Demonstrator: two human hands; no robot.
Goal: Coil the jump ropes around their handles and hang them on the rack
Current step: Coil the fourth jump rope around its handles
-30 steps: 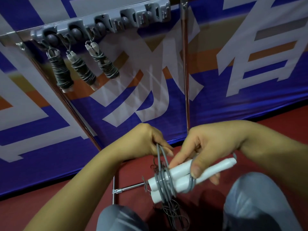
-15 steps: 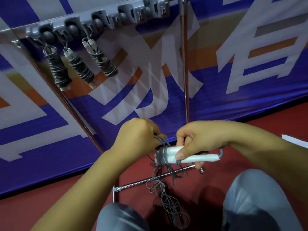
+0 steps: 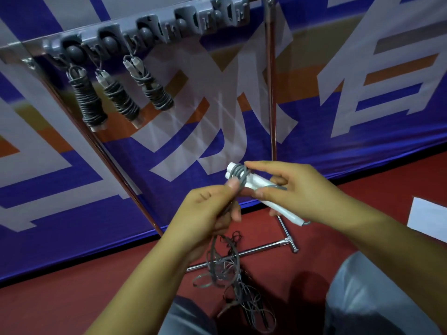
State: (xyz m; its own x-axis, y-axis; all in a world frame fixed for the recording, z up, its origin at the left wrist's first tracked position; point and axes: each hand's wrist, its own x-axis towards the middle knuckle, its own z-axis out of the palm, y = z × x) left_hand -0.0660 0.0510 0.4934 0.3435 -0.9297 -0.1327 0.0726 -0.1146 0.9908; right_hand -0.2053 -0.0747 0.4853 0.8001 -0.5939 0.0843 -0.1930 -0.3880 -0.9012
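Note:
My right hand [image 3: 300, 189] grips the two white handles [image 3: 256, 183] of a jump rope, held side by side and tilted up to the left. A few turns of grey rope [image 3: 238, 172] wrap their upper end. My left hand [image 3: 208, 209] pinches the rope just below the handles. The loose rest of the rope [image 3: 232, 274] hangs in a tangle down to the floor. At top left, the grey rack [image 3: 150, 27] carries three coiled jump ropes [image 3: 118, 97] on its hooks.
The rack's metal stand has slanted poles [image 3: 272, 93] and a foot bar [image 3: 254, 250] lying on the red floor under my hands. A blue, white and orange banner [image 3: 362, 93] hangs behind. My knees [image 3: 362, 298] fill the bottom. A white sheet [image 3: 428, 218] lies at right.
Both hands have risen with the handles. The handles have turned from lying sideways to pointing up-left. My left hand has shifted down to pinch the rope below them.

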